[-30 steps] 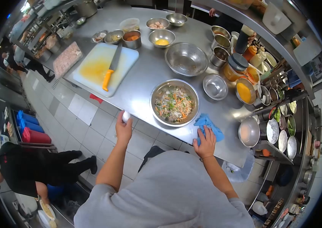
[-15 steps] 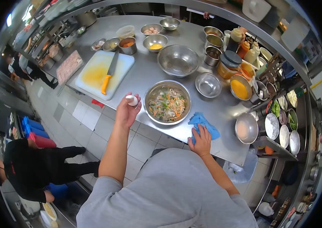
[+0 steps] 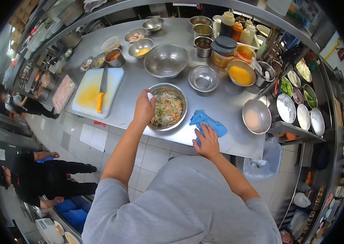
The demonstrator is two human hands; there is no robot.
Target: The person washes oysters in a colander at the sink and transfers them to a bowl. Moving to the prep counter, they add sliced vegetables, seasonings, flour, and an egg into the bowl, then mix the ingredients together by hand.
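A steel mixing bowl (image 3: 185, 106) near the table's front edge holds a mix of shredded vegetables (image 3: 166, 109) with orange and green bits. Over its left rim, my left hand (image 3: 144, 106) is closed around a small white object (image 3: 150, 96). My fingers cover most of that object, so its kind is hard to make out. To the right of the bowl lies a crumpled blue cloth (image 3: 209, 122). My right hand (image 3: 207, 141) rests palm down against the cloth's near edge, fingers stretched out, without gripping it.
On the left, a yellow-handled knife (image 3: 100, 101) lies on a stained white cutting board (image 3: 114, 87). Behind stands a large steel bowl (image 3: 166, 61); a smaller one (image 3: 203, 79) is beside it. Sauce bottles (image 3: 237, 30) line the right. A co-worker in black (image 3: 38, 179) stands at lower left.
My left hand has moved right and turned over, bringing the white object above the mixing bowl. My right hand stays at the cloth. The camera view has shifted, and the co-worker's arms have moved.
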